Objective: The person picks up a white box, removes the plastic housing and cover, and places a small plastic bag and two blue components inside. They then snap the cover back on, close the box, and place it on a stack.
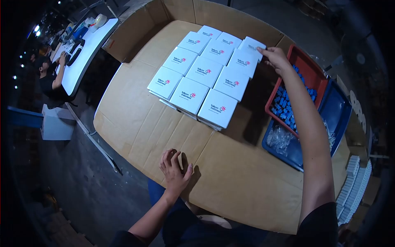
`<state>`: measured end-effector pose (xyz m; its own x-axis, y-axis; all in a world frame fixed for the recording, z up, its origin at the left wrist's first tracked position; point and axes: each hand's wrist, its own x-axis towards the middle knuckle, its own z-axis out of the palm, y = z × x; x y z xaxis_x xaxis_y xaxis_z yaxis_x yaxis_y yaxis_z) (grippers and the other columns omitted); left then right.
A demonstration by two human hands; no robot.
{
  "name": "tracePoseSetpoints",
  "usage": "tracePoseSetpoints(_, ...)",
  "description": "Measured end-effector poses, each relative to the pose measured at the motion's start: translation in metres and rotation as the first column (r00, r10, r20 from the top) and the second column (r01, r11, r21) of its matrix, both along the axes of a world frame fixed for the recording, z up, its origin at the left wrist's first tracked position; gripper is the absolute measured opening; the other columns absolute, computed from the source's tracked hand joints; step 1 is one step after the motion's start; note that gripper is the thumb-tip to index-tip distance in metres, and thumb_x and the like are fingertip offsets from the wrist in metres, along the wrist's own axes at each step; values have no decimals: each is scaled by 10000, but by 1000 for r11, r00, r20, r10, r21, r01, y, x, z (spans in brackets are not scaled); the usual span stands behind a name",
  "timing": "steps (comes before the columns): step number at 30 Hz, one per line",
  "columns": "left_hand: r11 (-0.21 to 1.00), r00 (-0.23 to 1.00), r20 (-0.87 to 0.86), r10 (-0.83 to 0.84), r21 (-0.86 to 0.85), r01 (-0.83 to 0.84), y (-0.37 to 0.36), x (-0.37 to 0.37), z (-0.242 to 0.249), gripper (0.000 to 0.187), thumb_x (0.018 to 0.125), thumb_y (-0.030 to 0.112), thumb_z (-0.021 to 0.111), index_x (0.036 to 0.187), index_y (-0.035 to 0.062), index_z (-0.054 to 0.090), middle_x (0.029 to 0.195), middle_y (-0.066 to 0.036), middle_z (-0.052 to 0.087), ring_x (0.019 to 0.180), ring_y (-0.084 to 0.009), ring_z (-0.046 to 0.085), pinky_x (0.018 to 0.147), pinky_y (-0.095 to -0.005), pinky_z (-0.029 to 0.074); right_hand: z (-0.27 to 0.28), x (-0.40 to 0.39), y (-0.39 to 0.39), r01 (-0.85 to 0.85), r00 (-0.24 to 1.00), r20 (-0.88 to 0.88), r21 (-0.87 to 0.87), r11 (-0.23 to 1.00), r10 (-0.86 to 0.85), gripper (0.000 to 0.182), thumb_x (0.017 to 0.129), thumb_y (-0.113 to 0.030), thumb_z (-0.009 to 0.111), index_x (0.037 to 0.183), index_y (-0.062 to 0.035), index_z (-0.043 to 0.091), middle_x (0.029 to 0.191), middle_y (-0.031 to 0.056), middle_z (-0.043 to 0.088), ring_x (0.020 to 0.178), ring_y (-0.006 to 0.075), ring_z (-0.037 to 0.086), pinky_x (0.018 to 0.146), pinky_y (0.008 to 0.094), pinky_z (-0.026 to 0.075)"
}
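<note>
Several stacks of white square boxes [201, 70], printed "Telkom Indonesia" with a red logo, stand in close rows on the cardboard-covered table [135, 127]. My right hand [276, 59] reaches to the far right corner of these rows. Its thumb and fingers pinch the edge of a white box [249, 44] there, which sits slightly askew over its neighbours. Near the front edge of the table, my left hand [176, 172] hovers close over the cardboard, fingers apart and loosely bent, with nothing in it.
Right of the boxes, a red tray [297, 55] of small blue pieces [288, 105] overlaps a blue tray [337, 108] holding clear plastic bags [279, 139]. Cardboard walls [238, 18] border the far side. At left, another person [51, 78] sits at a white table [92, 45].
</note>
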<state>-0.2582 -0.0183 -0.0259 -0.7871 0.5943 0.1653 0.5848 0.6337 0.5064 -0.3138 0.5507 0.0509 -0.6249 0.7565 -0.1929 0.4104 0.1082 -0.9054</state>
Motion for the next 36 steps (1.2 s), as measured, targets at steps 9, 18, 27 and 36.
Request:
tracePoseSetpoints(9,997,999,-37,-4,71,7,-5,6,2,635,836,303,783,1364,45,543,1447,-213,457,1384,-405,404,1151,-528,294,60,35,-32,204,833,-550,203,958,-60,329,907,-213,842,1109,18,722,1053,84,752,949,128,691,857,272,533)
tracePoseSetpoints(18,967,986,-167,8,253,35,-15,12,-18,509,906,301,748,1307,35,582,1353,-184,547,1317,-389,471,1119,-521,340,166,253,-265,188,657,-741,338,922,138,259,931,2,757,1186,-5,708,1104,58,753,1038,105,676,941,265,541)
tracePoseSetpoints(27,586,788,385,-480,809,-38,-29,103,28,271,1087,218,581,1261,24,654,1102,-82,709,980,-152,676,854,-297,548,111,447,-467,106,717,-685,-82,991,-133,351,939,68,711,1283,11,678,1102,42,707,1110,134,653,1012,324,565)
tracePoseSetpoints(36,747,-300,780,-549,619,243,-103,256,130,714,1102,539,448,1584,13,415,1349,-160,635,1094,-220,685,1007,-379,532,32,506,-554,-72,808,-587,-196,978,-58,366,937,-40,752,1300,-34,712,1190,44,708,1094,135,644,919,282,517)
